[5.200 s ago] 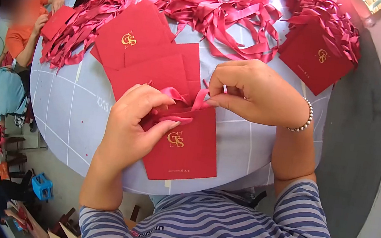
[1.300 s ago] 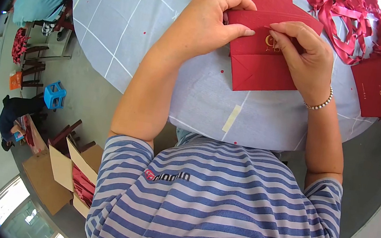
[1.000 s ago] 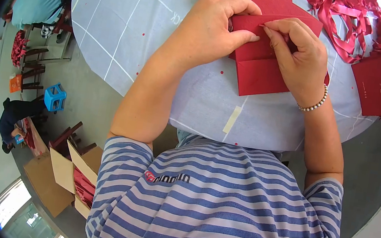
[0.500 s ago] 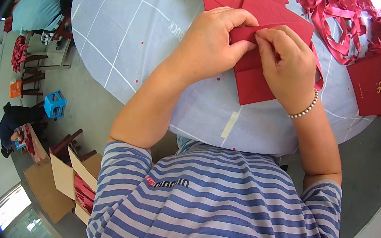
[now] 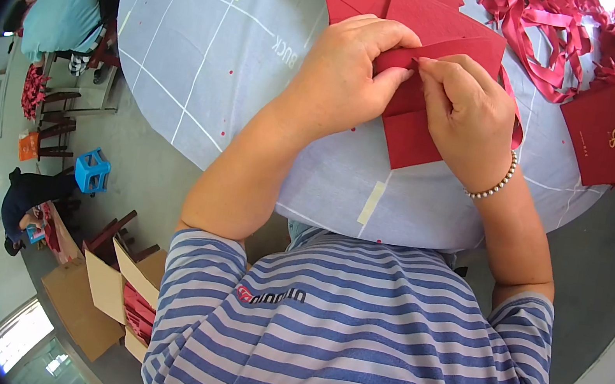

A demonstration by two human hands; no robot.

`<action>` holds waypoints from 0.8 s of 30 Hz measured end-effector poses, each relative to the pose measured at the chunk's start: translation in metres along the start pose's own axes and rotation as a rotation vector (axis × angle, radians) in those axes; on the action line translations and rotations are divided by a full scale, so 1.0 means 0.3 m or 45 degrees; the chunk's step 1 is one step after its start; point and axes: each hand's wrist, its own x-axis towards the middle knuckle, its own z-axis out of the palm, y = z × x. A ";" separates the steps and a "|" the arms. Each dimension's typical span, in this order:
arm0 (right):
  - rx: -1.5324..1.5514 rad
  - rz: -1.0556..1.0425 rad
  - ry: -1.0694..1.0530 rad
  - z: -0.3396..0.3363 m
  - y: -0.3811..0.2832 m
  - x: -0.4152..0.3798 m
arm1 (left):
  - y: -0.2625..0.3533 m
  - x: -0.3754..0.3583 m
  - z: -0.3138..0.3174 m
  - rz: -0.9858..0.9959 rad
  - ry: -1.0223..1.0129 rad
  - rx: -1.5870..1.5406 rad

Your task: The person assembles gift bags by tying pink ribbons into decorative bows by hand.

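Five seconds ago the gold mark on the red paper bag (image 5: 415, 143) was facing up between the hands; now that mark is not visible, and a flat folded end is at the near side. The left hand (image 5: 352, 72) and the right hand (image 5: 472, 109) have come closer together than in the picture of 1.3 seconds ago, and the right fingers now pinch a small red tip (image 5: 416, 60) beside the left thumb. The bag has turned a little, with its near corner lower. A ribbon (image 5: 519, 129) has appeared beside the right wrist. The camera view has also changed: a cardboard box (image 5: 104, 285), absent at first, has come in at lower left.
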 end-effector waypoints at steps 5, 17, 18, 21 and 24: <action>-0.135 0.046 -0.020 0.001 -0.030 0.000 | 0.019 0.000 0.019 0.063 0.005 0.088; 0.126 -0.022 -0.184 -0.151 0.044 0.080 | 0.016 0.019 0.011 0.381 0.052 0.107; 0.127 0.058 -0.225 -0.154 0.048 0.076 | 0.027 0.014 0.018 0.272 0.083 0.056; 0.024 -0.036 -0.237 -0.155 0.044 0.076 | 0.038 0.001 0.016 0.159 0.081 0.044; -0.051 -0.080 -0.230 -0.144 0.032 0.083 | 0.033 0.001 0.014 0.207 0.050 0.087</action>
